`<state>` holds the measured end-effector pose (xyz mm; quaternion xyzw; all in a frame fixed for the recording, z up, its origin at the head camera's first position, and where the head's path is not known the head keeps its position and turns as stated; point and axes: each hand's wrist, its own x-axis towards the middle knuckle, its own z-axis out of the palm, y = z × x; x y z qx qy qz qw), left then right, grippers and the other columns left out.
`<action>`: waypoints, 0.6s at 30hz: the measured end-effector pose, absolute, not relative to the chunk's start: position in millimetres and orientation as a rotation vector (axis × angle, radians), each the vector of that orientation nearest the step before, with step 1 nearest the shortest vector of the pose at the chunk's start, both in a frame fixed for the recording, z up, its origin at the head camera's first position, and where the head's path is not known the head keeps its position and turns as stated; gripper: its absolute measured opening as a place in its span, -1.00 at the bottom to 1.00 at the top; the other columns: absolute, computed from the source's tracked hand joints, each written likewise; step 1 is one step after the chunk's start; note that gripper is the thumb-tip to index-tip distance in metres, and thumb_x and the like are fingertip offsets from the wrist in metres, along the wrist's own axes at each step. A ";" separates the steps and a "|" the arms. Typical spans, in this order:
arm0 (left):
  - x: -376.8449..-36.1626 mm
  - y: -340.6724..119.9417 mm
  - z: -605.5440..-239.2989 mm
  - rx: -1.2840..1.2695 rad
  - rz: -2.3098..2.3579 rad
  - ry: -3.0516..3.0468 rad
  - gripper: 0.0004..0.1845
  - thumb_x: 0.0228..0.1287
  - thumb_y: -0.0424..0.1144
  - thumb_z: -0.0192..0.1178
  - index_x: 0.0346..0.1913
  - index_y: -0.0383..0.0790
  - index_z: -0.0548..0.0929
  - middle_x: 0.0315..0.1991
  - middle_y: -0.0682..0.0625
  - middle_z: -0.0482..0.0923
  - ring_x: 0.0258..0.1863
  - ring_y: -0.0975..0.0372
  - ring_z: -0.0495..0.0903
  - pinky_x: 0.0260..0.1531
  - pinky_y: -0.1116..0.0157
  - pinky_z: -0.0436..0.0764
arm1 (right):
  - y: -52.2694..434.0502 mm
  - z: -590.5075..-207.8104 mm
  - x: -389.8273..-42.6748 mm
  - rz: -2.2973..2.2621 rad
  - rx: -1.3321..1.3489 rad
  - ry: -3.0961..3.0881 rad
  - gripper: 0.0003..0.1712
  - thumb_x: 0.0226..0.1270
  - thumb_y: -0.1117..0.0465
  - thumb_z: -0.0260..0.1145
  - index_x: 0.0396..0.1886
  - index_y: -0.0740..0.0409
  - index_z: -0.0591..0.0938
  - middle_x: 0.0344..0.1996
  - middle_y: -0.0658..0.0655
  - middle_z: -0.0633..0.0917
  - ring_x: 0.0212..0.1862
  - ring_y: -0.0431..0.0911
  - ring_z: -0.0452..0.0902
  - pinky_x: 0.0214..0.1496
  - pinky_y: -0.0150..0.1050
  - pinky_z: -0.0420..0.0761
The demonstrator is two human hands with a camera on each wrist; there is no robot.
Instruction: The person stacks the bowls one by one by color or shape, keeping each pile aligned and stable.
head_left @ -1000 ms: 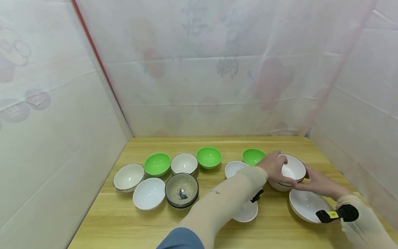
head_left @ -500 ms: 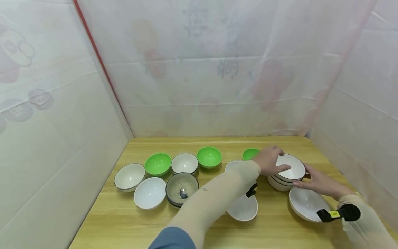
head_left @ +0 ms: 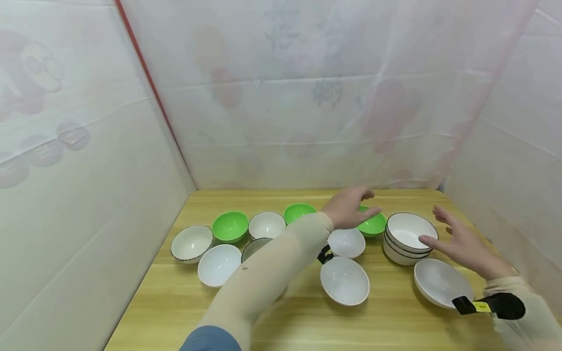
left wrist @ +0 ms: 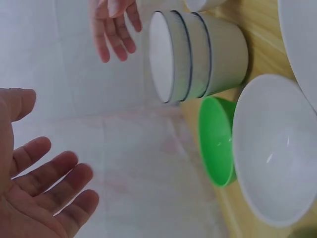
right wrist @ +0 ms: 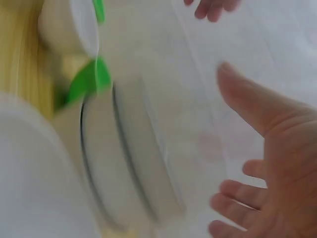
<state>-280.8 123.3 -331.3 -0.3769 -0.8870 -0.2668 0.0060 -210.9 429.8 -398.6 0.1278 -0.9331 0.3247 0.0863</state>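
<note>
Three white dark-rimmed bowls stand nested in a stack (head_left: 406, 256), also seen side-on as a stack (left wrist: 218, 54) in the left wrist view. My left hand (head_left: 349, 207) is in the air left of the stack, fingers spread and holding nothing, above the white bowl (head_left: 347, 243) and close to a green bowl (head_left: 373, 224). To the stack's right, my right hand (head_left: 463, 246) hovers with its thumb and fingers apart, gripping nothing. In the right wrist view the stack (right wrist: 133, 158) is blurred and apart from the hand. A wide white bowl (head_left: 441, 282) lies below the right hand.
Another white bowl (head_left: 344, 281) sits at front centre. On the left are green bowls (head_left: 230, 226), a speckled-rim bowl (head_left: 191, 243), a plain white bowl (head_left: 219, 265) and a grey bowl (head_left: 254, 247) partly behind my left arm. White sheeting (head_left: 307, 122) encloses the wooden table (head_left: 153, 312).
Both hands have left the stack of dark-rimmed bowls. The left moved away leftward; the right let go and drew off to the right. The stack stays standing.
</note>
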 end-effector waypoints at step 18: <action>-203.7 61.7 -343.3 -1.156 -0.872 -2.638 -0.51 0.32 0.05 0.19 0.14 -0.21 0.51 0.04 0.03 0.57 0.03 0.27 0.52 0.03 0.40 0.48 | 315.0 -401.2 -185.4 0.963 0.576 -2.873 -0.81 0.34 -0.01 0.29 -0.36 -0.02 0.58 -0.58 -0.15 0.58 -0.56 -0.25 0.50 -0.56 -0.32 0.53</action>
